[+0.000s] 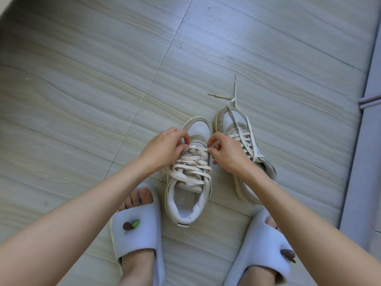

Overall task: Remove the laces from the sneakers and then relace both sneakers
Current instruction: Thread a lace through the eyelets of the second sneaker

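Observation:
Two white sneakers stand on the floor with toes pointing away from me. The left sneaker (190, 182) has its cream lace (191, 168) crossed loosely through the eyelets. My left hand (165, 147) pinches the lace at the lowest row on the left side. My right hand (224, 149) pinches the same row on the right side. The right sneaker (233, 124) lies behind my right hand, laced, with its lace ends (233, 96) trailing past the toe onto the floor.
My feet in pale slippers, the left slipper (136, 230) and the right slipper (266, 250), flank the sneakers' heels. Grey wood-grain floor tiles (103, 69) stretch ahead. A pale wall or door edge (369, 120) runs along the right.

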`<state>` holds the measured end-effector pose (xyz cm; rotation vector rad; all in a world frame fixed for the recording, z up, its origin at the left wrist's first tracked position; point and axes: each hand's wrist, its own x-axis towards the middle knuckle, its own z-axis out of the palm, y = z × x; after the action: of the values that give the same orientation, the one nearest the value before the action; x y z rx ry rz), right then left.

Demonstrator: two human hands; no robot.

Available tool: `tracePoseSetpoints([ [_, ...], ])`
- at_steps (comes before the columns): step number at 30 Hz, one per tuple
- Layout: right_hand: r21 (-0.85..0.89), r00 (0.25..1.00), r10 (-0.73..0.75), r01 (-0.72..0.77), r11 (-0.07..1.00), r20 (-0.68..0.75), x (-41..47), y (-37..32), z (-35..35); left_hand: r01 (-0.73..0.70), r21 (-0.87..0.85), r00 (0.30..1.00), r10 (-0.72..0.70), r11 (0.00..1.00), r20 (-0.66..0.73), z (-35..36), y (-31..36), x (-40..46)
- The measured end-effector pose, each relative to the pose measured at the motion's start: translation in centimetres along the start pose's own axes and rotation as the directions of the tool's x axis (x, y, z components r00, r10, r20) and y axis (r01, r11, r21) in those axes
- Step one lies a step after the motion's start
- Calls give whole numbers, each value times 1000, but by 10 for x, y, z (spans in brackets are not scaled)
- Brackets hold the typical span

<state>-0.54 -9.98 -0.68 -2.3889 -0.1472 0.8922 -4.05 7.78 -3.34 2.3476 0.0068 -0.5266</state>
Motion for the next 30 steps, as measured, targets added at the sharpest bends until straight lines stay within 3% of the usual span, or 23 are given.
tracePoseSetpoints([
  [9, -246, 984, -168, 179, 953, 65, 8, -4, 2, 41, 134, 969, -72, 990, 237, -10, 14, 16],
  [15, -257, 981, -107, 146, 955, 162, 14, -7, 0, 113, 100, 935, -140, 989, 326, -17, 17, 18],
  [18, -217, 965, -50, 109, 970, 258, 19, -11, -6, 96, 96, 924, -125, 991, 363, -20, 19, 22],
  [23, 32, 905, 119, -144, 989, 409, 22, -9, -17, 67, 73, 946, -86, 995, 312, -17, 16, 21],
  [30, 217, 885, 172, -287, 933, 433, 20, -2, -16, 162, -169, 975, -131, 972, 180, -11, 1, 3],
])
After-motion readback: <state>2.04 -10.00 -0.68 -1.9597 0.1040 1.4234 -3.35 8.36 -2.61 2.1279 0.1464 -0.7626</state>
